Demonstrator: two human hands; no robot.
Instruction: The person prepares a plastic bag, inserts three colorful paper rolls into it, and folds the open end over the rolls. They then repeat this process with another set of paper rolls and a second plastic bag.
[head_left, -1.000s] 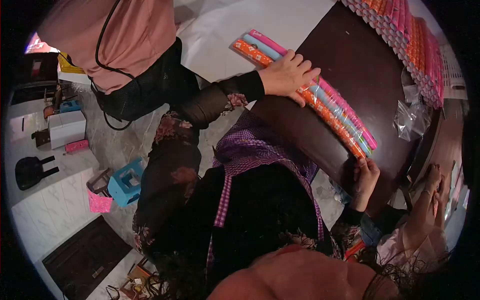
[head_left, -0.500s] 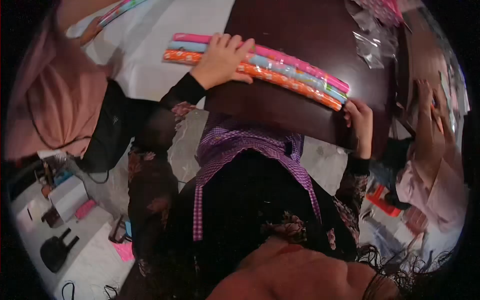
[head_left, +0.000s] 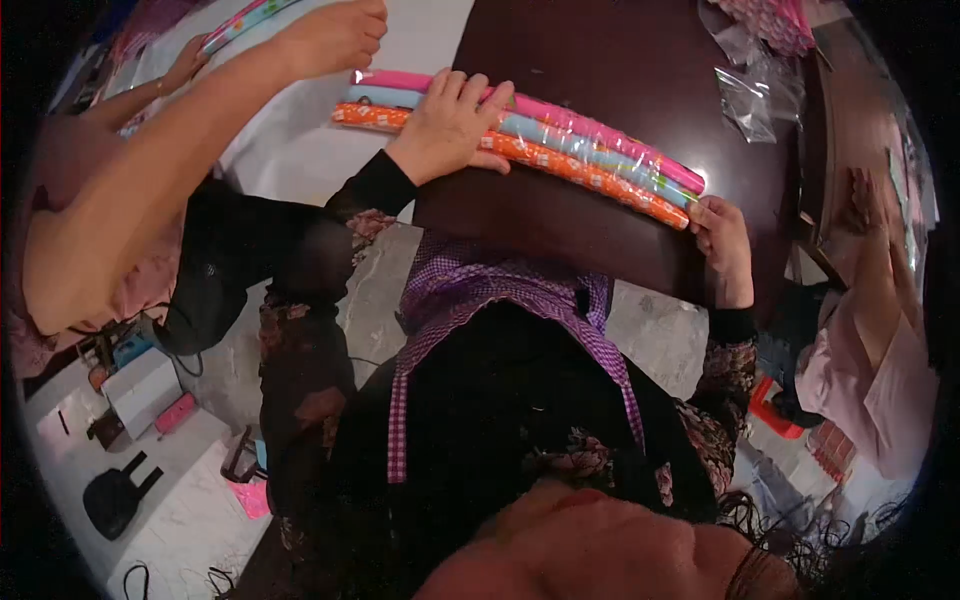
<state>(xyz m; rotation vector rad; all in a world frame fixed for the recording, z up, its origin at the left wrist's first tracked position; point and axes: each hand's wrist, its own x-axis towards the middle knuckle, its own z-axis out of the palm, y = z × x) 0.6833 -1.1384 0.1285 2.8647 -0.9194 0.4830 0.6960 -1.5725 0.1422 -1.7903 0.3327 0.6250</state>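
Note:
Three wrapping paper rolls [head_left: 590, 150], pink, light blue and orange, lie side by side under shiny clear plastic. My left hand [head_left: 455, 120] reaches across them near their left end, fingers over the far side and thumb along the near edge. At the right end, my right hand [head_left: 722, 235] has its fingers curled and pinched against the ends of the rolls; the exact hold is partly hidden. The rolls rest on a dark brown table [head_left: 560, 220], their left end reaching over a white surface [head_left: 290, 140].
Crumpled clear plastic [head_left: 750, 100] and pink bubble wrap [head_left: 775, 25] lie at the back right. On the left, a co-worker's forearm [head_left: 170, 180] stretches over the white surface, near another patterned roll [head_left: 245, 25]. Another person's arm [head_left: 868, 260] is at the right.
A co-worker's forearm has come into view at the upper left, extended toward the rolls' left end. My hands stay at the rolls; the right fingers have shifted slightly at their end.

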